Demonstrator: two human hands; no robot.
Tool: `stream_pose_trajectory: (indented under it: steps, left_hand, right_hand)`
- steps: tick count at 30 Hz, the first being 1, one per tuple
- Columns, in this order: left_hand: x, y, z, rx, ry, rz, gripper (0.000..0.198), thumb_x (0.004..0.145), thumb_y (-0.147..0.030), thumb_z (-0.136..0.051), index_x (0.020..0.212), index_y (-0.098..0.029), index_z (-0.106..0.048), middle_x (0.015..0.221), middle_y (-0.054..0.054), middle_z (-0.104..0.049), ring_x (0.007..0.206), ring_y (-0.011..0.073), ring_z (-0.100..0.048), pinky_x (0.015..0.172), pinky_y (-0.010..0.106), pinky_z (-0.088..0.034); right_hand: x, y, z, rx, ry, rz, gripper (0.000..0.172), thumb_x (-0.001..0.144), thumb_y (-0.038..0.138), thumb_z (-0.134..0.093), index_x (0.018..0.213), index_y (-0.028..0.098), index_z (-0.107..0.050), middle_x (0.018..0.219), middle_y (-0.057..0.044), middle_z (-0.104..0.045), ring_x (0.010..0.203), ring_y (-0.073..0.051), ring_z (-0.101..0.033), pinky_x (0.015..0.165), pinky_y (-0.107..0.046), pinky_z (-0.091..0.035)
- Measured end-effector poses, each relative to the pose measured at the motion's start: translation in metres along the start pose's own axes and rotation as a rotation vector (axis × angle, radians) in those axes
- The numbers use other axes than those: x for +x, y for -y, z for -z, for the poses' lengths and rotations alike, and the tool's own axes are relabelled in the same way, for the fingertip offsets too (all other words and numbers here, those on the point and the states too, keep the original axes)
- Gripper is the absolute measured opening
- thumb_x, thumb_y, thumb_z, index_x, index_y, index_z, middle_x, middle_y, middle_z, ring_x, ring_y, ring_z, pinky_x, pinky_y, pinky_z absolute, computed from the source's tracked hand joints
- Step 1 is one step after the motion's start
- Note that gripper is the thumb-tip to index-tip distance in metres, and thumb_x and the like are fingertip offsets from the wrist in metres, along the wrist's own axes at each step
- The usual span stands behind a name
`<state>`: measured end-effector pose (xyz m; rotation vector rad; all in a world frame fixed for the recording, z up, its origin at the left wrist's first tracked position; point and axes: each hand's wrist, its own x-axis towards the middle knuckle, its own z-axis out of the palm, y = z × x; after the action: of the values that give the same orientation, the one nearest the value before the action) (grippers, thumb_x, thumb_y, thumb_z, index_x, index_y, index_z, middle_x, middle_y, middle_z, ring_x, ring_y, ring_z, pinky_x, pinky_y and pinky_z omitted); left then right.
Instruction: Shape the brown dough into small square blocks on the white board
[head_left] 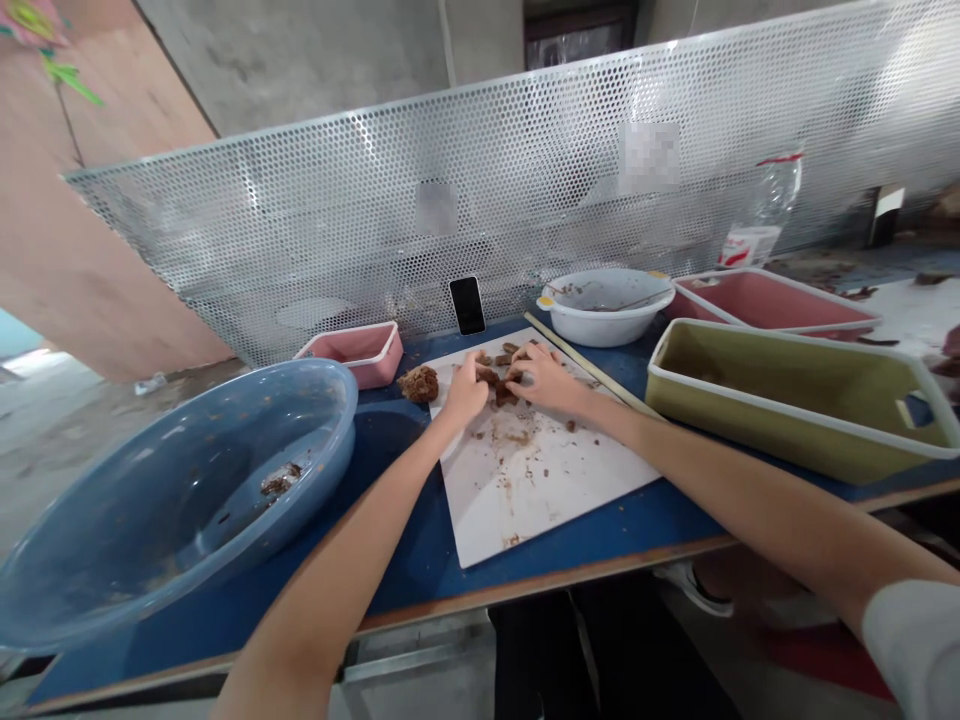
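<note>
A white board [540, 495] lies on the blue table, scattered with brown crumbs and stains. At its far part, my left hand [466, 390] pinches the left side of a dark brown lump [504, 393]. On the lump's right side are the curled fingers of my right hand [547, 378], closed on it too. Several smaller brown pieces [510, 350] lie just beyond my fingers. A rough, lighter brown clump [418, 384] rests at the board's left edge. What the lump is made of I cannot make out.
A large blue basin [315, 375] stands left, a small pink bin [386, 365] behind it. Rightward are a pale stick [585, 362], a white basin [607, 325], a green bin [780, 425] and a red bin [862, 322]. A phone [468, 305] leans on the perforated metal screen [337, 230].
</note>
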<state>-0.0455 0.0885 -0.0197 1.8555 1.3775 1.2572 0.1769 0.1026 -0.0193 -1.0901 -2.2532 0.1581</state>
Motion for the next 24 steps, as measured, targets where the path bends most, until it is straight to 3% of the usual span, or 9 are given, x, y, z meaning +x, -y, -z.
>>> stream_pose_trajectory:
  steps: [4,7,11,17,24]
  left_hand:
    - [0.018,-0.007,0.004,0.017,0.132,0.084,0.071,0.065,-0.004,-0.057,0.133,-0.018,-0.073,0.096,0.011,-0.080,0.094,0.0348,-0.076,0.105,0.056,-0.061]
    - [0.023,-0.009,0.003,0.008,0.182,0.078,0.071,0.065,-0.007,-0.056,0.133,-0.019,-0.075,0.093,0.010,-0.081,0.089,0.0332,-0.076,0.102,0.053,-0.062]
    - [0.022,-0.010,0.002,0.022,0.208,-0.028,0.073,0.064,-0.005,-0.056,0.132,-0.022,-0.076,0.107,0.010,-0.085,0.098,0.0324,-0.078,0.109,0.053,-0.061]
    - [0.022,0.000,0.000,0.108,0.192,-0.130,0.072,0.062,-0.003,-0.056,0.127,-0.023,-0.078,0.131,0.014,-0.083,0.121,0.0377,-0.077,0.120,0.058,-0.057]
    - [0.023,0.007,0.000,0.057,0.210,-0.185,0.073,0.061,-0.004,-0.055,0.126,-0.024,-0.080,0.132,0.012,-0.083,0.126,0.0361,-0.076,0.124,0.059,-0.055]
  right_hand:
    - [-0.001,0.002,0.001,0.025,0.001,0.000,0.018,0.103,0.039,-0.072,0.102,0.027,-0.085,0.134,-0.013,-0.071,0.130,-0.037,-0.060,0.107,-0.059,-0.048]
    - [-0.001,0.003,-0.001,0.012,-0.011,0.006,0.017,0.103,0.037,-0.071,0.101,0.028,-0.085,0.133,-0.012,-0.071,0.129,-0.037,-0.059,0.105,-0.056,-0.047]
    - [0.000,0.001,-0.003,0.010,-0.027,0.032,0.017,0.103,0.037,-0.071,0.101,0.027,-0.084,0.132,-0.012,-0.071,0.129,-0.036,-0.058,0.105,-0.056,-0.046]
    - [-0.001,0.002,-0.004,0.020,-0.034,0.025,0.015,0.102,0.034,-0.071,0.103,0.027,-0.084,0.134,-0.013,-0.070,0.131,-0.036,-0.059,0.107,-0.056,-0.047]
    - [-0.002,0.002,-0.002,0.015,-0.029,0.034,0.017,0.103,0.038,-0.069,0.103,0.027,-0.082,0.135,-0.013,-0.069,0.131,-0.037,-0.058,0.106,-0.058,-0.047]
